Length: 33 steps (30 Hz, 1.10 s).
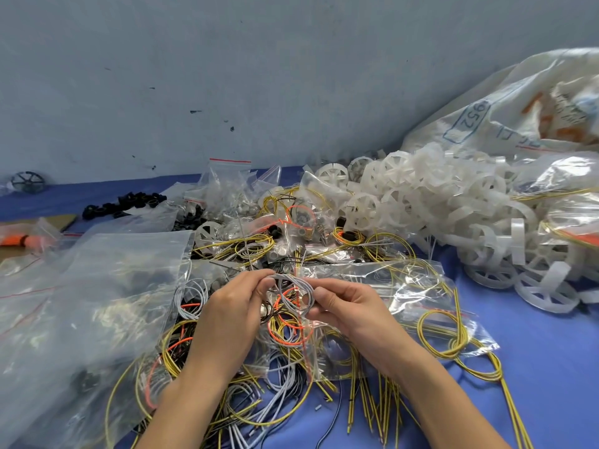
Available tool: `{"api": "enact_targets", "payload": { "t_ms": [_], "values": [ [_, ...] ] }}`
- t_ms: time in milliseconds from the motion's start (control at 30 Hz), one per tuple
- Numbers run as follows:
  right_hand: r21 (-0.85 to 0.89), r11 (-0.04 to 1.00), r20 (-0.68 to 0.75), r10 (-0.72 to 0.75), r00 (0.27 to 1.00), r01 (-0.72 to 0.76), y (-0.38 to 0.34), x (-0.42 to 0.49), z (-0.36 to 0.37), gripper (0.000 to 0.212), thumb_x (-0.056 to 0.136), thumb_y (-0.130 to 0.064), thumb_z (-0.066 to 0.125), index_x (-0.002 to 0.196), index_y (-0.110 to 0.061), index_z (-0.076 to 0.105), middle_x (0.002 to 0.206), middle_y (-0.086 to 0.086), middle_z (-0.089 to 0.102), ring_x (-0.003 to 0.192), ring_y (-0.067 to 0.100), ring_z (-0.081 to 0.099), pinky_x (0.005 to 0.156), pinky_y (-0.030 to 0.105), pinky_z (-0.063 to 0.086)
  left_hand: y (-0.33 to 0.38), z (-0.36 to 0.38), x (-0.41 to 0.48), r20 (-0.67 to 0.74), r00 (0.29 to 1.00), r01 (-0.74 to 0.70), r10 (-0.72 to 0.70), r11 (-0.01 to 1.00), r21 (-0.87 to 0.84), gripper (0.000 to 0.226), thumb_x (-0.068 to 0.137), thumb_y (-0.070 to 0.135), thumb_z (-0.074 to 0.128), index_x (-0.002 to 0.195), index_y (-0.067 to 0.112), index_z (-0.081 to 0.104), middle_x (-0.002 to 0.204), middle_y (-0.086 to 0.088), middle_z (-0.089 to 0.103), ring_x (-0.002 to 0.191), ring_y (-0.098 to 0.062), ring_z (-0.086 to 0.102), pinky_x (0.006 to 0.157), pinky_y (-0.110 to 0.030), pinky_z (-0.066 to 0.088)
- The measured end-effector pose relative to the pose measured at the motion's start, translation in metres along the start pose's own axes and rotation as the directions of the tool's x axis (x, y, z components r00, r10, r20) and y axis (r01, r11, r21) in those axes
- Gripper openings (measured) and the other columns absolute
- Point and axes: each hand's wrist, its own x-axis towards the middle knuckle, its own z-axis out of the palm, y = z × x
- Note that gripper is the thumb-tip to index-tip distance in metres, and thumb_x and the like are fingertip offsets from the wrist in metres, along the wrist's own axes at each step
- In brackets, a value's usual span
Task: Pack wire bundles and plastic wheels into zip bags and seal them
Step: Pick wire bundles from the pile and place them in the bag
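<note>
Both hands meet over the middle of the table on a small coil of grey wire (293, 288). My left hand (233, 306) pinches the coil's left side with fingers curled, and my right hand (346, 306) pinches its right side. Under the hands lies a tangle of yellow, orange, grey and black wire bundles (246, 377). A clear zip bag (382, 286) with a red strip lies flat just beyond my right hand. White plastic wheels (421, 202) are heaped at the right.
A large clear plastic bag (90, 306) covers the left of the blue table (534, 351). Small filled zip bags (227, 189) and black parts (129, 202) sit at the back. A big white sack (518, 102) leans against the blue wall on the right.
</note>
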Motion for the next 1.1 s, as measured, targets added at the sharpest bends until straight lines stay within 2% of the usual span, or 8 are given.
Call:
{"api": "enact_targets", "payload": {
  "t_ms": [133,267,433,567,700,867,1000,1100],
  "values": [
    [-0.068,0.997,-0.102,-0.029,0.994,0.022,-0.004,0.000,-0.003,0.025,0.094,-0.010,0.062,0.100,-0.028,0.080,0.089,0.004,0.075,0.081,0.017,0.073,0.080,0.024,0.057,-0.004,-0.003,0.001,-0.063,0.996,0.065,-0.064,0.997,0.027,0.028,0.098,0.039,0.045,0.108,0.024,0.067,0.084,0.021,0.062,0.071,-0.001,0.059,0.061,-0.010,0.040],
    [-0.193,0.981,-0.106,-0.050,0.993,0.029,-0.003,0.000,0.000,0.023,0.095,-0.009,0.062,0.103,-0.027,0.075,0.086,0.002,0.076,0.077,0.014,0.070,0.075,0.023,0.056,-0.001,0.000,0.003,-0.081,0.979,0.172,-0.185,0.975,-0.141,0.018,0.098,0.041,0.049,0.091,0.035,0.064,0.070,0.015,0.064,0.059,-0.003,0.060,0.051,-0.013,0.040],
    [-0.454,0.889,-0.062,-0.100,0.993,0.061,0.003,-0.002,0.007,0.015,0.094,-0.024,0.067,0.106,-0.029,0.077,0.094,-0.003,0.075,0.084,0.013,0.067,0.075,0.029,0.057,0.016,0.011,0.004,0.046,0.925,0.333,-0.376,0.750,-0.571,0.022,0.098,0.040,0.049,0.091,0.030,0.067,0.087,0.004,0.074,0.072,-0.015,0.071,0.063,-0.031,0.057],
    [-0.511,0.847,0.024,-0.158,0.987,0.148,0.004,-0.004,0.017,0.013,0.093,-0.025,0.069,0.102,-0.027,0.078,0.100,-0.004,0.071,0.091,0.016,0.066,0.077,0.036,0.054,0.027,0.020,0.001,0.123,0.916,0.363,-0.381,0.660,-0.658,0.023,0.098,0.035,0.050,0.095,0.026,0.071,0.088,0.001,0.075,0.080,-0.014,0.072,0.064,-0.023,0.056],
    [-0.543,0.819,0.019,-0.212,0.977,0.189,0.004,-0.006,0.022,0.011,0.094,-0.021,0.068,0.099,-0.024,0.077,0.093,-0.001,0.070,0.080,0.022,0.063,0.075,0.041,0.054,0.034,0.024,-0.004,0.211,0.892,0.425,-0.399,0.583,-0.693,0.027,0.100,0.036,0.046,0.097,0.024,0.071,0.084,-0.003,0.074,0.067,-0.015,0.069,0.047,-0.028,0.053],
    [-0.706,0.656,0.035,-0.345,0.938,0.267,0.007,-0.008,0.023,0.010,0.090,-0.020,0.070,0.082,-0.027,0.069,0.080,-0.007,0.058,0.070,0.014,0.054,0.063,0.025,0.045,0.034,0.027,-0.008,0.218,0.909,0.405,-0.355,0.633,-0.659,0.027,0.101,0.039,0.045,0.092,0.030,0.068,0.063,-0.003,0.062,0.046,-0.013,0.053,0.038,-0.024,0.042],
    [-0.740,0.633,-0.008,-0.343,0.939,0.225,0.008,-0.007,0.021,0.021,0.089,-0.028,0.072,0.078,-0.017,0.058,0.076,-0.005,0.058,0.069,0.016,0.053,0.064,0.040,0.047,0.030,0.029,-0.007,0.221,0.913,0.401,-0.344,0.650,-0.646,0.025,0.100,0.037,0.046,0.091,0.032,0.069,0.055,0.013,0.058,0.044,0.002,0.047,0.040,-0.013,0.036],
    [-0.762,0.614,-0.014,-0.333,0.943,0.206,0.006,-0.008,0.020,0.023,0.087,-0.040,0.072,0.080,-0.023,0.058,0.076,-0.007,0.059,0.068,0.013,0.054,0.064,0.042,0.049,0.024,0.025,-0.004,0.136,0.936,0.341,-0.323,0.746,-0.573,0.024,0.100,0.039,0.046,0.091,0.035,0.069,0.061,0.003,0.059,0.052,-0.001,0.047,0.047,-0.016,0.037]
  ]
}}
